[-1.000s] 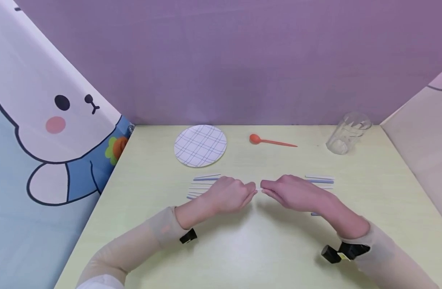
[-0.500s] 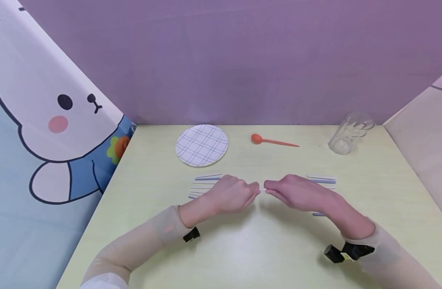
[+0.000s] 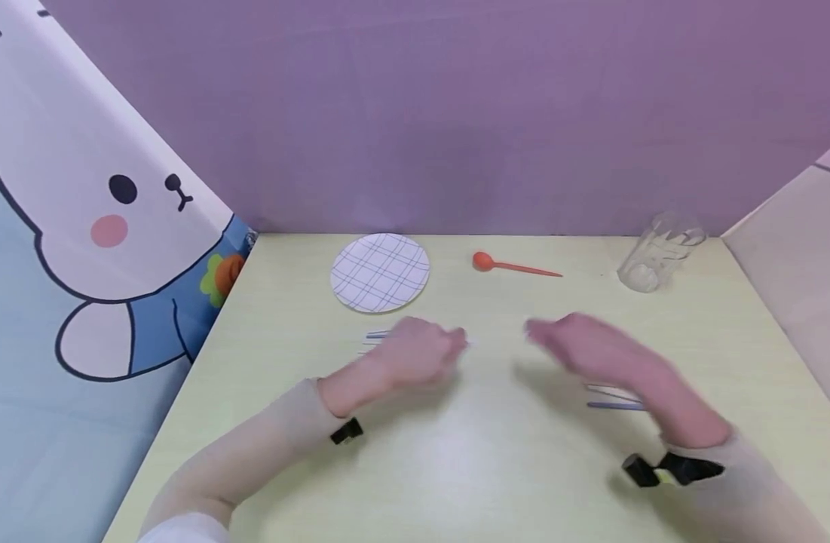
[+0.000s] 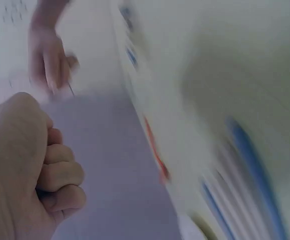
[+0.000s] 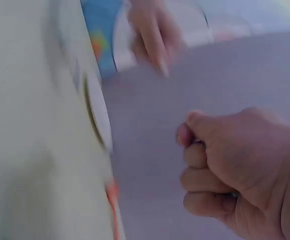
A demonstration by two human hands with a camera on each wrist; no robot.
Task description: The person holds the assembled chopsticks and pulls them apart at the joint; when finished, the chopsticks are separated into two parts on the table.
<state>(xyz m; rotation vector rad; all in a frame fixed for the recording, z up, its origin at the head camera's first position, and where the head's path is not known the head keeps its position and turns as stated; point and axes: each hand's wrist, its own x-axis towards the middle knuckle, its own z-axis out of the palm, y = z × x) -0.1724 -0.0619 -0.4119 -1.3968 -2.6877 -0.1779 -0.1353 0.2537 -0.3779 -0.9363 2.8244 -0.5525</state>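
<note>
My left hand [image 3: 418, 351], fingers curled, pinches a thin white stick, whose pale end [image 3: 470, 343] shows blurred past the fingertips. Apart from it, to the right, my right hand [image 3: 594, 351] is curled with thumb and forefinger pressed together. A small pale bit shows at its fingertips; the rest of what it pinches is hidden. Below the left forearm and hand lie thin blue and white sticks [image 3: 376, 335], partly covered. Beside the right wrist lie more blue and white sticks [image 3: 614, 406]. Both hands are raised over the table, and blurred.
A round white plate [image 3: 381, 273] with a blue grid pattern lies at the back left of the table [image 3: 442, 467]. An orange spoon [image 3: 523, 267] lies at the back middle, and a clear glass [image 3: 655, 256] stands at the back right. A purple backdrop [image 3: 455, 113] rises behind.
The hands were close together, pinching a thin white stick between them; now they have sprung apart, left hand leftward and right hand rightward and up, with a wide gap between them.
</note>
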